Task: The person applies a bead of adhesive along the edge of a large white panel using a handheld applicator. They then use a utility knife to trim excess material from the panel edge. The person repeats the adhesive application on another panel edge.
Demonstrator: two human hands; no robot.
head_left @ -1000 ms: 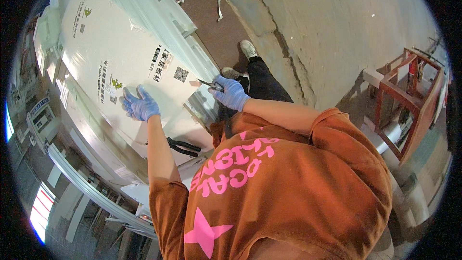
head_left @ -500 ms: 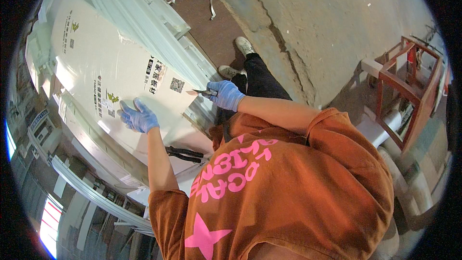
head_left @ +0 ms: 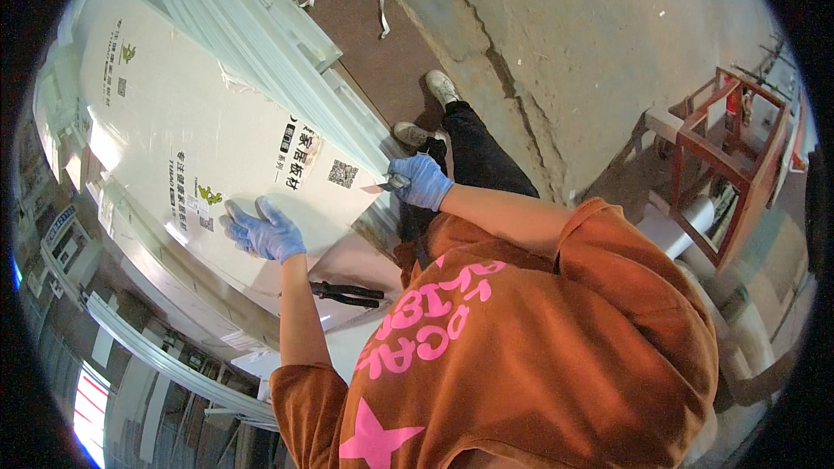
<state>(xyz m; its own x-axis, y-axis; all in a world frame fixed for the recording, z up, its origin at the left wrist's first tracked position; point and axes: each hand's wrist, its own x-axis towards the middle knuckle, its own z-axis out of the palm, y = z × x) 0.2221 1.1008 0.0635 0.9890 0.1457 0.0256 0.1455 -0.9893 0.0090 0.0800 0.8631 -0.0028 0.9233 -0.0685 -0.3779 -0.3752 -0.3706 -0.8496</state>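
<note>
A large white panel [head_left: 139,117] under clear plastic film, printed with dark lettering and square codes, lies in front of me and to my left. My left hand [head_left: 267,232], in a thin blue glove, rests on it with the fingers stretched out and the thumb apart. At the panel's near right corner, my gloved right hand [head_left: 423,181] is closed around a small knife [head_left: 393,183]. The blade points left, over or against the corner; I cannot tell whether it touches. Black-handled pliers [head_left: 347,293] lie by my left forearm, on a pale surface below the panel.
Long pale-green strips [head_left: 252,56] lie along the panel's right side. A reddish-brown frame stand [head_left: 730,169] is on the floor at the right, with a white roll [head_left: 691,221] by it. White strap scraps [head_left: 382,0] lie at the top. My shoes are beyond my right hand.
The panel, the pliers and both hands appear slightly lower and farther right in view, while the floor has hardly shifted. My right hand still grips the knife at the corner.
</note>
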